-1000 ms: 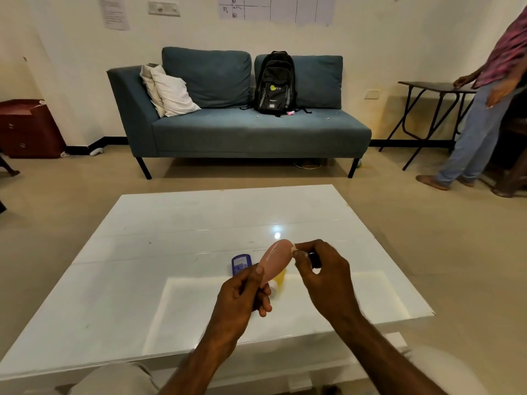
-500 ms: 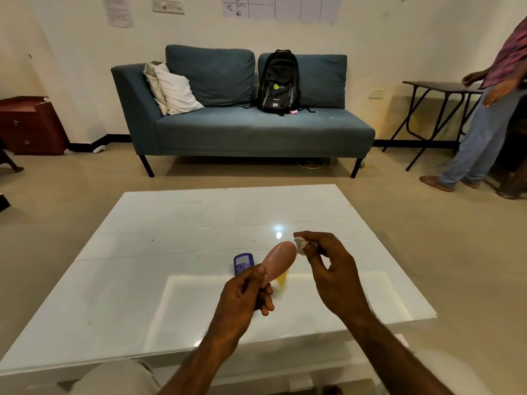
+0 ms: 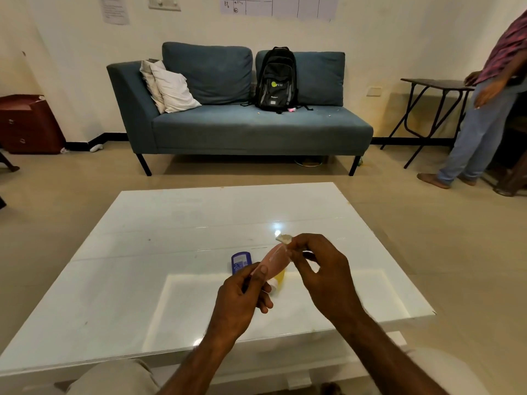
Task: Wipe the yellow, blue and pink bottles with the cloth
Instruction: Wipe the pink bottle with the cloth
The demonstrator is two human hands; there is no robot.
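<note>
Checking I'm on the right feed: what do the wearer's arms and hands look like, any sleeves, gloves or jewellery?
The left forearm and right forearm are bare to the frame edge; no sleeve shows. The left hand and right hand wear no gloves, and no ring, watch or band is visible. Light beige trousers cover the knees below.

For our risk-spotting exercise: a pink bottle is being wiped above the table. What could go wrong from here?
The left hand grips the pink bottle only at its lower end, so it might slip onto the yellow bottle. The right hand pinches a tiny cloth, which may miss patches.
</note>
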